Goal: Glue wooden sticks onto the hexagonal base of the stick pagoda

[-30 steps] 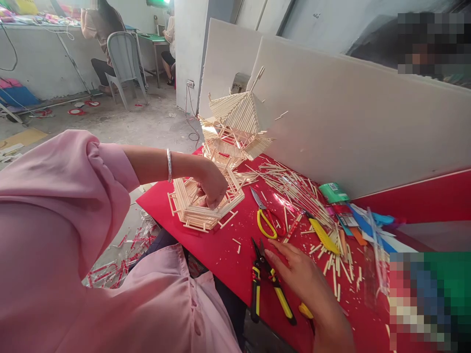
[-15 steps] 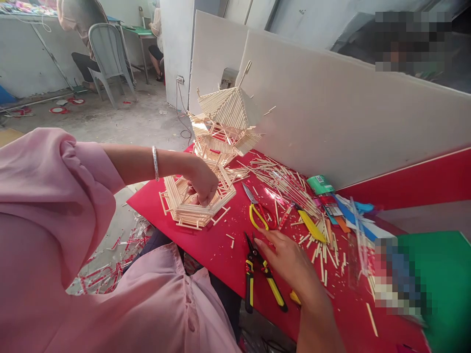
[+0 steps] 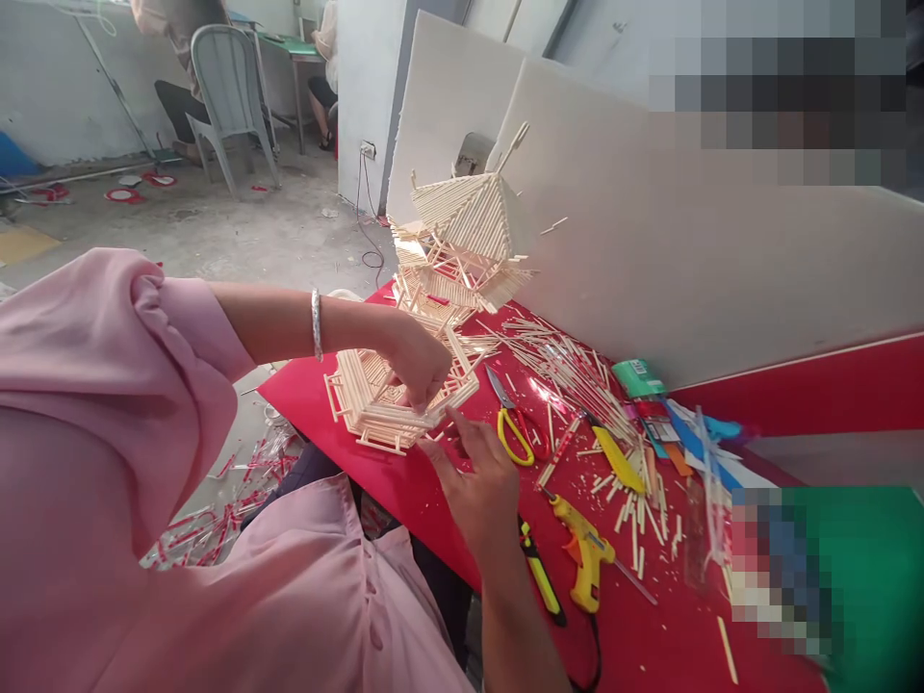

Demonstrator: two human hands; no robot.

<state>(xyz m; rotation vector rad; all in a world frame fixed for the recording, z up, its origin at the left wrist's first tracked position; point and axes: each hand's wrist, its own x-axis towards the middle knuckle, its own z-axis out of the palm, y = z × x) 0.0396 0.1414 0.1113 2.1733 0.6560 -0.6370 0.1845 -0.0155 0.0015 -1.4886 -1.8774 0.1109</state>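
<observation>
A hexagonal frame of pale wooden sticks (image 3: 353, 390) lies on the red table near its left corner. My left hand (image 3: 420, 361) reaches over it, fingers curled down at its inner right side; what they pinch, if anything, is hidden. At the frame's front right edge is my right hand (image 3: 476, 481), with thumb and forefinger apart and the fingertips at a short stick part. Behind the frame stands a stick-built tower with a pointed roof (image 3: 469, 217).
Right of my hands lie scissors (image 3: 514, 433), a yellow glue gun (image 3: 586, 553), black and yellow cutters (image 3: 543, 573) partly behind my wrist, a yellow knife (image 3: 617, 460) and loose sticks (image 3: 570, 371). A white board (image 3: 650, 221) stands behind. People sit far left.
My right hand has moved left from above the cutters to the frame's edge, uncovering the glue gun. My left hand stays over the frame. The view has shifted slightly.
</observation>
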